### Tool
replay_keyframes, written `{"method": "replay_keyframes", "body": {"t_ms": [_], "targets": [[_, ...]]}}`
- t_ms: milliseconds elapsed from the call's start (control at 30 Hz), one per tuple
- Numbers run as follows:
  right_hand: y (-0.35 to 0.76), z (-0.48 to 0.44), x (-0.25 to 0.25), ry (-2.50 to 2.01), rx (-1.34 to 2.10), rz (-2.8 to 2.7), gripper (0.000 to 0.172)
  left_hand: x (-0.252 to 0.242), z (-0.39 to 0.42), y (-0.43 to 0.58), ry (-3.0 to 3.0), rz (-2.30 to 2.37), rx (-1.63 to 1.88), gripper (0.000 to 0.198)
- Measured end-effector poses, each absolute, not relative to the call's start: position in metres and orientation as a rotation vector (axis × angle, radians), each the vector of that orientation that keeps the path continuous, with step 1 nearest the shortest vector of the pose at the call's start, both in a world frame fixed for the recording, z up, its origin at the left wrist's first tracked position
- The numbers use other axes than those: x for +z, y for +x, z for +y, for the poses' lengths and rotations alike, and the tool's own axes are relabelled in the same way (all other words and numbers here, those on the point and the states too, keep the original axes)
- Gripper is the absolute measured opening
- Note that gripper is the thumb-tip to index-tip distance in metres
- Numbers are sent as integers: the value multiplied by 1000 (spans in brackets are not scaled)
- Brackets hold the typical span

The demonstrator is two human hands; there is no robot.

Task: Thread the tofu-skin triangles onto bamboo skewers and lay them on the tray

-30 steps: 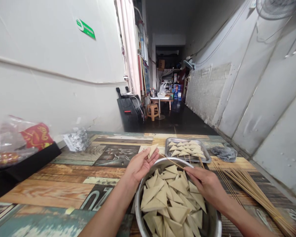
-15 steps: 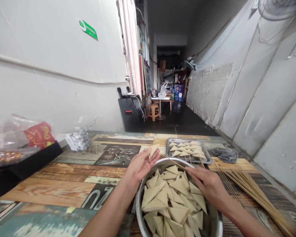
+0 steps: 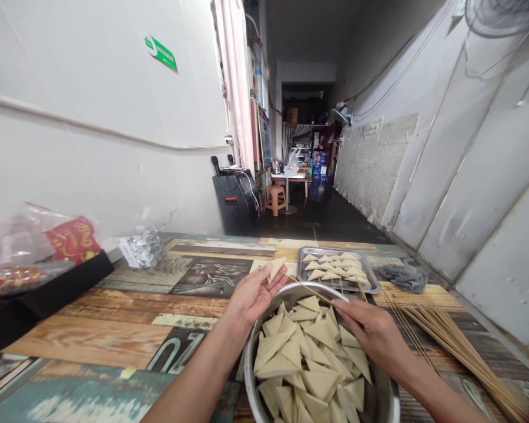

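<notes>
Head view: left hand (image 3: 252, 295) pinched beige triangle (image 3: 276, 268), right hand (image 3: 370, 329) gripped skewer (image 3: 311, 289); metal bowl (image 3: 249, 371) sat at five o'clock.

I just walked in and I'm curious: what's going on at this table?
A person's left hand holds a pale folded triangle, and the right hand holds a thin stick pointing toward it; whether the tip has gone in is hard to tell. A metal bowl heaped with more triangles sits close in front. Beyond it, a metal tray holds rows of triangles, and loose sticks lie to the right.
</notes>
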State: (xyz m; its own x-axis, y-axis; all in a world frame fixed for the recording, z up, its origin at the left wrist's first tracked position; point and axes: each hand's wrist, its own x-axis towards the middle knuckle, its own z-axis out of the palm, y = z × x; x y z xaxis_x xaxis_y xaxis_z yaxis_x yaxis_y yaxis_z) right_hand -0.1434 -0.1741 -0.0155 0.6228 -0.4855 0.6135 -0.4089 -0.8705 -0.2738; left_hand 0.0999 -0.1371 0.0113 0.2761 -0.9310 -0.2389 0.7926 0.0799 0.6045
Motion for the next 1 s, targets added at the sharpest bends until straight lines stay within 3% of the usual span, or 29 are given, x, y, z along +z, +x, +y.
{"method": "replay_keyframes", "body": {"t_ms": [1000], "targets": [[-143, -175, -17, -2684, -1096, 739, 23, 7, -132, 87, 733, -431, -1342, 13]]}}
